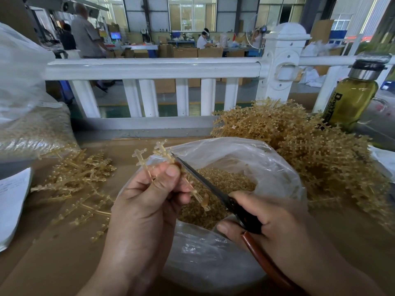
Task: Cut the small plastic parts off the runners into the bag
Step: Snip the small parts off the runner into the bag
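- Amber plastic runner (161, 148) is being held up over the mouth of the bag, its top branches sticking out above the fingers and its lower end hanging over the bag's contents.
- Left hand (147, 195) is pinching the runner, thumb pressing it against curled fingers.
- Scissors (203, 180) are pointing up and left, the dark blade tip meeting the runner just beside the left thumb tip; can't tell how far apart the blades are.
- Right hand (267, 218) is gripping the scissors' handles, fingers wrapped round the black part, a brown handle running out under the palm.
- Clear plastic bag (267, 165) is sitting open on the table right under both hands.
- Loose small amber parts (226, 182) are lying heaped inside the bag.
- Big tangled pile of runners (316, 150) is lying to the right, touching the bag's far side.
- Smaller scatter of runners (79, 180) is lying to the left of the bag.
- Brown table (64, 257) is carrying all of it.
- Large filled plastic sack (32, 129) is sitting at far left, white paper (12, 199) just in front of it.
- Olive-coloured bottle (352, 99) is standing upright behind the big pile.
- White railing (149, 67) is running across behind the table.
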Action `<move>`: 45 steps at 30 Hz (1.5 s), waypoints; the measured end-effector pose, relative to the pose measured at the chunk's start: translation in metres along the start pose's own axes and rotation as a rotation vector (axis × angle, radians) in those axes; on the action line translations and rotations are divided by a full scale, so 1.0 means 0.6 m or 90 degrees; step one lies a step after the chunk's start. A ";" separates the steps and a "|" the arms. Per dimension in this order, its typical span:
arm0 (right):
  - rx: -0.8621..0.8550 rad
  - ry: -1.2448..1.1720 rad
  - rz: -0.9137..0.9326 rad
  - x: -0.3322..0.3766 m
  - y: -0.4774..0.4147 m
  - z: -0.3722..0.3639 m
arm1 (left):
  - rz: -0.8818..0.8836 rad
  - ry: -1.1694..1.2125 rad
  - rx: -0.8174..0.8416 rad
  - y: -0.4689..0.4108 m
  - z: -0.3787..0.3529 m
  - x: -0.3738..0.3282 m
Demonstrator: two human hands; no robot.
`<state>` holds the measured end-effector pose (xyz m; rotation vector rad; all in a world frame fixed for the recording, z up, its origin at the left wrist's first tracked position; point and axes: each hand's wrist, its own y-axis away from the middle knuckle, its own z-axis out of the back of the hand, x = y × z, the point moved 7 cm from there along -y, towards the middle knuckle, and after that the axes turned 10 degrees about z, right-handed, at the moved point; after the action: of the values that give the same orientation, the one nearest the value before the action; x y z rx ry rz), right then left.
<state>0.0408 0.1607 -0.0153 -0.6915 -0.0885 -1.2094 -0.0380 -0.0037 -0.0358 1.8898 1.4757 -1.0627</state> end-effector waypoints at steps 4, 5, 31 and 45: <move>0.001 -0.002 0.004 0.004 -0.001 0.000 | -0.004 -0.004 -0.004 -0.001 0.004 0.000; 0.000 0.001 0.005 0.004 -0.001 0.000 | -0.003 -0.005 -0.005 -0.001 0.006 0.001; 0.014 0.031 0.013 0.009 0.000 -0.001 | -0.118 -0.114 -0.058 0.005 0.013 -0.020; 0.033 -0.022 -0.027 -0.002 0.004 -0.005 | -0.131 -0.159 -0.036 0.006 0.009 -0.012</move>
<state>0.0417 0.1603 -0.0195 -0.6675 -0.1630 -1.2315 -0.0369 -0.0127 -0.0332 1.5259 1.5585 -1.2844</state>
